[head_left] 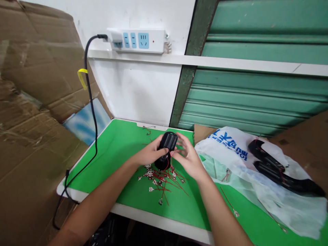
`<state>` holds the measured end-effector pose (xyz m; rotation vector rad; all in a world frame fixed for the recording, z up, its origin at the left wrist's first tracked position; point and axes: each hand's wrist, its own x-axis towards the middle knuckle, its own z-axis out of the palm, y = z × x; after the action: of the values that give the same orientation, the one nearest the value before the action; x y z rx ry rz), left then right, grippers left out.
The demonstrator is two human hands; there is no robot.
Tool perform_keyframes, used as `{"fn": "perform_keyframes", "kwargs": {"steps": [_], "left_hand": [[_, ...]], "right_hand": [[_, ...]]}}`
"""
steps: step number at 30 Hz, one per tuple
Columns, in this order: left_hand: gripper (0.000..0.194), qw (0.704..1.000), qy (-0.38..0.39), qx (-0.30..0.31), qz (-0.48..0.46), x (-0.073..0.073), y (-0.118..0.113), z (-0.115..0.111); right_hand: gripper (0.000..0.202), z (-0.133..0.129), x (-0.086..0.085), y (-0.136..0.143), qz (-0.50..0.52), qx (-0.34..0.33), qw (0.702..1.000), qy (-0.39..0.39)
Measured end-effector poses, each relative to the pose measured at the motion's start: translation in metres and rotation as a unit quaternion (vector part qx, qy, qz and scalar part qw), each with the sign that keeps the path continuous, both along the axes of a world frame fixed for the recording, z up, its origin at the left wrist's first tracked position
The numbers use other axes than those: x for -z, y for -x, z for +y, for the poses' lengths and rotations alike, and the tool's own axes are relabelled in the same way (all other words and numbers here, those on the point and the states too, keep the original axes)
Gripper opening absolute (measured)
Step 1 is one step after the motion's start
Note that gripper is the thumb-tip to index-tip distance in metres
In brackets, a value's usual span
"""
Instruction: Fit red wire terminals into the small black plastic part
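Observation:
My left hand (151, 152) grips a black plastic housing (169, 139), long and rounded, with grooved hollows on its upper face. The left thumb presses across the housing's middle, over a small part I cannot make out. A thin red wire (170, 160) loops out along its lower right side. My right hand (188, 155) is at the housing's right edge, its thumb and fingers closed in at the wire. Right below lies a pile of small metal contact pieces with red wires (156, 176), spread on the green tabletop (115, 164).
A white plastic bag (220, 150) on the right carries curved black plastic parts (284, 174). Loose wired pieces (235, 213) lie nearby. A black cable (93, 112) drops from the power strip (138, 40) past the left table edge. Cardboard (46, 136) stands at left.

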<state>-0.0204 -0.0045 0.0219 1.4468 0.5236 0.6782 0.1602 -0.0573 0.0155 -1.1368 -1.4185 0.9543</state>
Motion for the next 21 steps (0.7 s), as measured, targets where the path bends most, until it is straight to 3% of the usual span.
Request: {"fn": "perform_keyframes", "kwargs": {"steps": [3,7,15,21], "left_hand": [[0.055,0.999,-0.044,0.019,0.008,0.006,0.001,0.001],[0.054,0.996,-0.089,0.019,0.020,0.010,0.002,0.002],[0.054,0.994,-0.104,-0.003,0.026,0.006,0.000,0.001],[0.052,0.992,-0.116,-0.020,0.043,0.011,-0.002,0.004]], "right_hand": [[0.052,-0.002,-0.003,0.002,0.001,-0.043,0.999,0.008],[0.040,-0.005,-0.008,0.005,0.003,-0.053,0.999,-0.004],[0.041,-0.006,-0.006,0.006,0.004,-0.024,1.000,0.001],[0.045,-0.005,-0.001,0.011,0.022,-0.009,1.000,0.016]]}}
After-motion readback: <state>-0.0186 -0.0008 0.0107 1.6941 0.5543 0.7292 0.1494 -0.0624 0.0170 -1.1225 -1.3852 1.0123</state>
